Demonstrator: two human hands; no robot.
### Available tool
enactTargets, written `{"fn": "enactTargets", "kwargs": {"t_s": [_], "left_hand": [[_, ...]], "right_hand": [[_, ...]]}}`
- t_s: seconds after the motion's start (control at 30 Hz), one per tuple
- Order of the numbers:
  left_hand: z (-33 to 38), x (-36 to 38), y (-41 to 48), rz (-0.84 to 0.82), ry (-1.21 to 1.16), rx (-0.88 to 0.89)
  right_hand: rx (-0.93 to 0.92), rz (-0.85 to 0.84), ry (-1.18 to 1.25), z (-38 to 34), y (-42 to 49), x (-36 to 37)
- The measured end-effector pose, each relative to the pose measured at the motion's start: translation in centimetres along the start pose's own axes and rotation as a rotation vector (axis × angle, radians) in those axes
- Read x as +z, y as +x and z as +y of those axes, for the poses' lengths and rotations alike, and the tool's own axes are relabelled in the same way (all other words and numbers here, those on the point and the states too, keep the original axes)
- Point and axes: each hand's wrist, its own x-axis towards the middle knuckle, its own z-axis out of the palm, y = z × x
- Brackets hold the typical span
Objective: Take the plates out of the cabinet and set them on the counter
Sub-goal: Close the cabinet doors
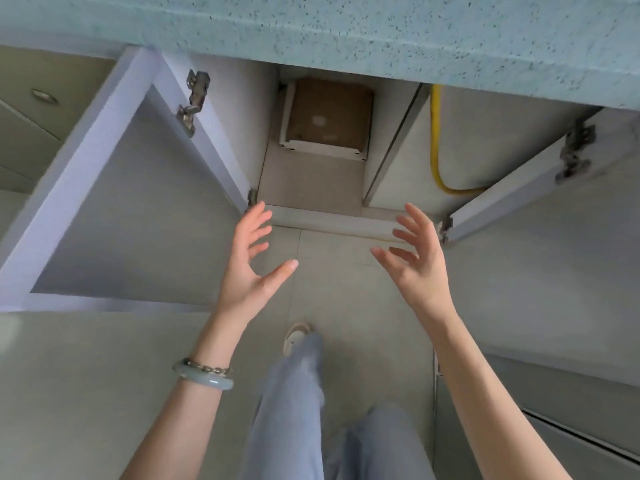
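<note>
Two hands show: left hand (247, 268) and right hand (415, 261). There are two open doors (114, 188), four hinges (194, 102), one box (327, 116) and one yellow hose (435, 140). Also one counter (346, 32), one knob (45, 96), two bracelets (204, 375) and one shoe (296, 336).

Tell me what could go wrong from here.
The counter overhangs the cabinet opening; leaning in could bump your head.
The open left door and right door flank the left hand and right hand; an elbow may knock them.
No plates show, only a box and a yellow hose that could snag.
</note>
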Motion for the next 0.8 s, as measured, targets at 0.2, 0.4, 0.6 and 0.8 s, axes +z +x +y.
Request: {"fn": "enactTargets", "kwargs": {"t_s": [0.2,0.4,0.6,0.8], "left_hand": [[-9.1,2.2,4.0,-0.034,0.082,0.197],[-16.3,4.1,5.8,-0.011,0.134,0.298],[-17.2,4.0,4.4,0.075,0.16,0.371],[-14.2,1.6,2.1,0.291,0.264,0.451]], "right_hand": [[-0.166,0.023,0.038,8.8,3.7,3.4],[-0.273,0.022,0.047,16.4,5.7,6.0],[-0.347,-0.006,0.062,17.0,5.8,5.7],[-0.536,-0.146,0.046,11.6,5.5,6.5]]}}
